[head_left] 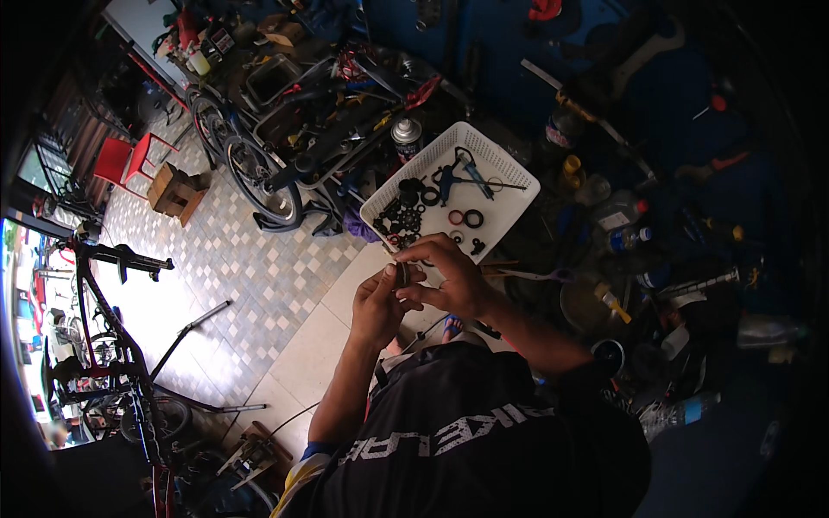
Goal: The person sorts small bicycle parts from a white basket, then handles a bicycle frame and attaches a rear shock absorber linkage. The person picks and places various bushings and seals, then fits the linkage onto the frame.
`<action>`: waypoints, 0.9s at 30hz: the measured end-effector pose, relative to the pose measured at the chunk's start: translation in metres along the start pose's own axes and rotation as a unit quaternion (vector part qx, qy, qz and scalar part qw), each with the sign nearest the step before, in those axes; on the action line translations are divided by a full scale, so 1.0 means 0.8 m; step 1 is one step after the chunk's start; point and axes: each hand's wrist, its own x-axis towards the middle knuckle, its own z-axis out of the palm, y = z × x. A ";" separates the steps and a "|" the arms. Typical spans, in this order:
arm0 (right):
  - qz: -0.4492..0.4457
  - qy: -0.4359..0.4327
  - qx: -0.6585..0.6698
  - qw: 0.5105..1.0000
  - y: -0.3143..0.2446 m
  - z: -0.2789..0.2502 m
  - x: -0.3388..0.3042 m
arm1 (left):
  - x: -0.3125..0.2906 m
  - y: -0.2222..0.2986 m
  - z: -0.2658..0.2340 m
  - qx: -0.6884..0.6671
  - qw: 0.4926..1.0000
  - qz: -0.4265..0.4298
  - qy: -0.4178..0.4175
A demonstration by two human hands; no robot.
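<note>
My left hand (376, 304) is closed, its thumb and fingers pinching a small dark part (402, 274) near the front edge of a white plastic basket (509, 207). From the right, my right hand (453, 281) curves its fingers and thumb around the same part. Fingers cover much of the part, so its exact kind is hidden. Inside the basket lie a blue-handled T-shaped hex wrench (446, 183), another blue tool (473, 175), a black ring (473, 218), a reddish ring (456, 217) and a heap of small black parts (399, 216).
A spray can (406, 136) stands against the basket's far left side. Bicycles (259, 177) and loose parts crowd the far left. Bottles (629, 237), a yellow-handled brush (613, 304) and tools clutter the right. A bike frame (112, 302) stands at left on the tiled floor (285, 285).
</note>
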 end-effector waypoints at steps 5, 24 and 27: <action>0.120 -0.045 0.010 0.992 0.032 -0.047 0.018 | -0.001 0.000 -0.024 0.033 0.997 0.050 0.058; 0.303 -0.134 -0.503 0.798 0.254 -0.136 0.038 | -0.052 -0.021 -0.064 0.111 0.977 0.050 0.175; 0.315 -0.174 -0.490 0.794 0.252 -0.129 0.048 | -0.054 -0.017 -0.064 0.114 0.976 0.052 0.178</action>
